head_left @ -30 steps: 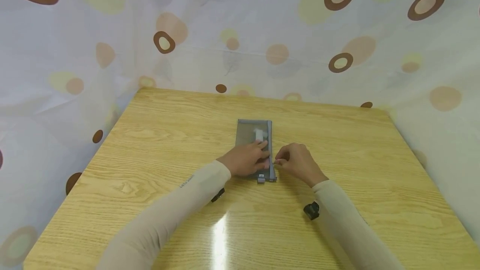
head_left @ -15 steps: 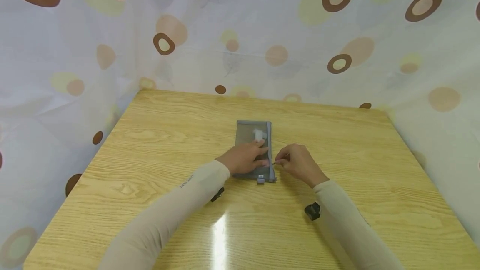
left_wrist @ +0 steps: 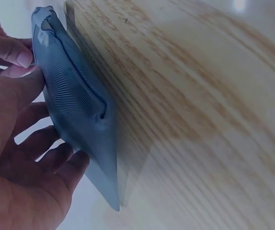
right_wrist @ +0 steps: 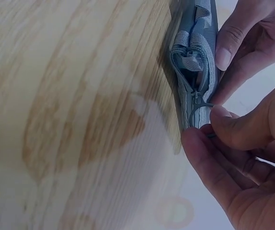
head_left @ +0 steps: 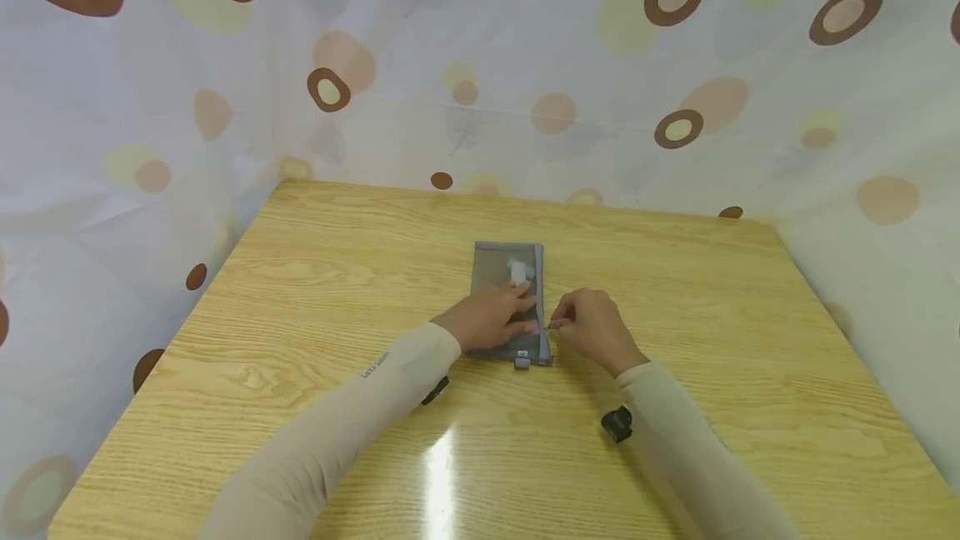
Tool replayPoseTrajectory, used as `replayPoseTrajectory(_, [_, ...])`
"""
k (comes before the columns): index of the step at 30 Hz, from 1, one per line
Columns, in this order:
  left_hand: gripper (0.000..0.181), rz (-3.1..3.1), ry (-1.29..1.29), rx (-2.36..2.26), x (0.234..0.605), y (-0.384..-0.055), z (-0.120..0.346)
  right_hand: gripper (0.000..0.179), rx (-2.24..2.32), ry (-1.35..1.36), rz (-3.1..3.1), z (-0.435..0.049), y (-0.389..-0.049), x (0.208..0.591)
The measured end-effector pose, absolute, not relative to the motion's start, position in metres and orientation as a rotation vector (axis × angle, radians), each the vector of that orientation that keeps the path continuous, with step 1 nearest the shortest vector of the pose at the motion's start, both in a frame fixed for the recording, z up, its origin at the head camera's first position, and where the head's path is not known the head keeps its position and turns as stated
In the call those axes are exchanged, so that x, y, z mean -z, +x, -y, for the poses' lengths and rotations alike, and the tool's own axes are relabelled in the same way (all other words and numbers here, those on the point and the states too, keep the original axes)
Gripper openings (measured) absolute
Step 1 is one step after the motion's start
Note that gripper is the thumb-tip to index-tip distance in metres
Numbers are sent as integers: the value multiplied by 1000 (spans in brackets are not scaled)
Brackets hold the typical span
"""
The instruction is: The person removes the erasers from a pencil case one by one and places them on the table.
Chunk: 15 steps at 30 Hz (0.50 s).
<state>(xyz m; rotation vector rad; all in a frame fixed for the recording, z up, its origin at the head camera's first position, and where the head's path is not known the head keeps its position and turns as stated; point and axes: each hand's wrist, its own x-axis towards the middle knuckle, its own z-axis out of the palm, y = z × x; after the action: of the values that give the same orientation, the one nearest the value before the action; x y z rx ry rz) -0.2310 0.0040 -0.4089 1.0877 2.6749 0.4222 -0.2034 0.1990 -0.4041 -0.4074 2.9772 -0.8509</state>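
A grey mesh zip pouch lies flat on the wooden table, its zip along the right side. Something white shows through the mesh. My left hand rests on the pouch with fingers spread, pressing it down. At the zip edge, my right hand pinches the zipper pull, a thin loop, between thumb and forefinger. In the right wrist view the zip gapes beside the slider, near the pouch's end. The left wrist view shows the pouch's mesh side with my left fingers against it.
The light wooden table extends on all sides of the pouch. A small grey tab sticks out at the pouch's near edge. Behind and beside the table hangs a spotted white curtain.
My right wrist and forearm have shifted slightly left while the fingers stay at the zip. The left hand and the pouch hold nearly the same place.
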Motion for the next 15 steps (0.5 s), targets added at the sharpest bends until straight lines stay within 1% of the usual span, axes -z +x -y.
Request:
replayPoseTrajectory(8, [56, -2662, 1088, -451, 409, -230, -3, 21, 885, -388, -2976, -195, -205, 404])
replayPoseTrajectory(15, [56, -2670, 1102, -465, 410, -231, -2, 22, 853, -382, -2998, -194, -209, 405])
